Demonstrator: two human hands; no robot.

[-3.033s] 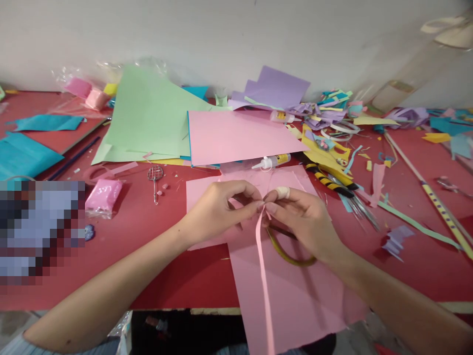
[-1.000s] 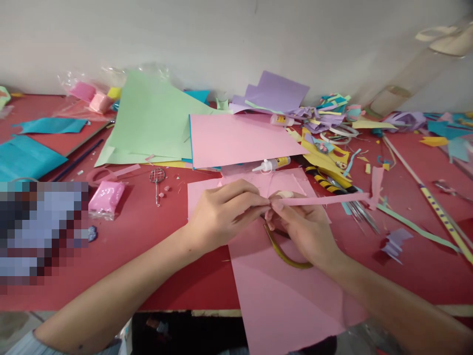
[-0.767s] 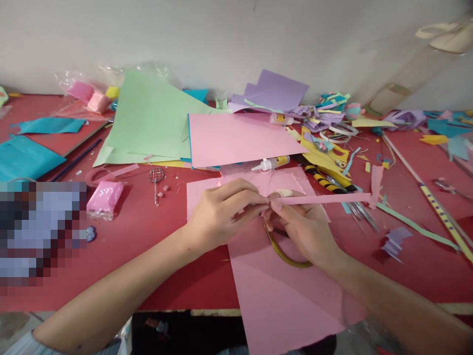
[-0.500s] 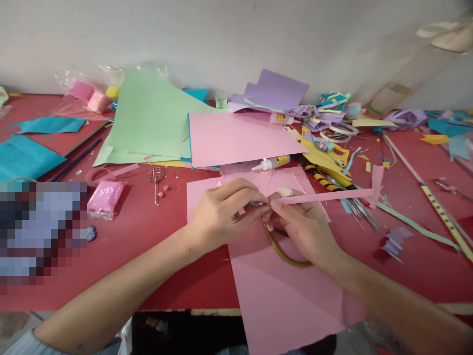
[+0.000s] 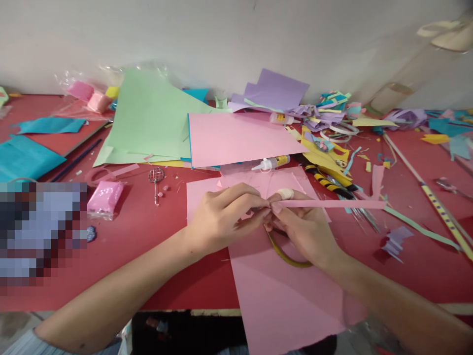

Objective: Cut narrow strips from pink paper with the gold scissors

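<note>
A narrow pink paper strip (image 5: pixel 332 203) runs from my fingertips out to the right, bent upward at its far end. My right hand (image 5: pixel 303 224) pinches it between thumb and fingers; a pale wrap circles one of its fingers. My left hand (image 5: pixel 229 212) is closed in a pinch, its fingertips meeting the right ones at the strip's inner end; what exactly it grips is hidden. Below the right hand curves a thin yellowish band (image 5: pixel 288 257), its upper end going in among the fingers. Beneath both hands lies a large pink paper sheet (image 5: pixel 284 305), overhanging the table's front edge.
Behind the hands are a glue bottle (image 5: pixel 271 163), another pink sheet (image 5: pixel 240 140) and green paper (image 5: pixel 151 113). Black-and-yellow-handled pliers (image 5: pixel 325 180) lie to the right, near paper scraps (image 5: pixel 325 116). A pink clay packet (image 5: pixel 106 196) and small wire whisk-like piece (image 5: pixel 155 182) lie left.
The strip's outer end has swung downward and slightly right, so the strip now lies nearly level. Both hands stay almost in place, still pinched together.
</note>
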